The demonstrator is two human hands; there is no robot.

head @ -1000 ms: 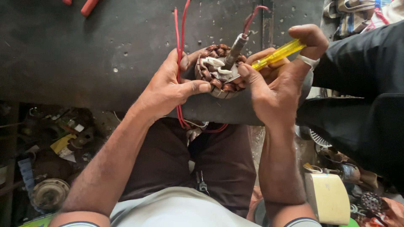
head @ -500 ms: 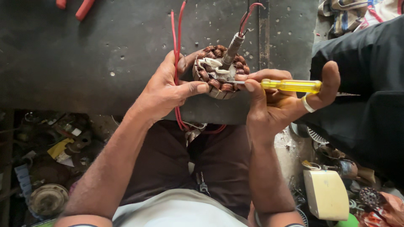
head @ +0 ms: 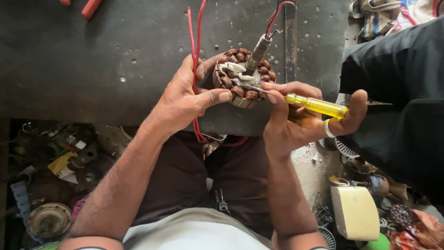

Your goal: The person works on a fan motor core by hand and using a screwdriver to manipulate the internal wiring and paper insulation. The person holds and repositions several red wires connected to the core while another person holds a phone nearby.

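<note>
Round copper-wound motor stator (head: 243, 78), frame centre: heavy, rigid, windings fragile; left hand (head: 185, 99) grips rim. Right hand (head: 296, 125) grips yellow-handled screwdriver (head: 314, 105).

We see a dark, pitted table (head: 92, 69) with red-handled tools (head: 90, 7) at its far left edge. Below it on the left lie scattered scraps, a yellow piece (head: 60, 163) and a round metal disc (head: 48, 221). On the right we see a cream-coloured box (head: 355, 213), a small perforated metal part (head: 401, 215) and another person's dark sleeve (head: 397, 106). Patterned cloth (head: 374, 21) lies at the top right.
</note>
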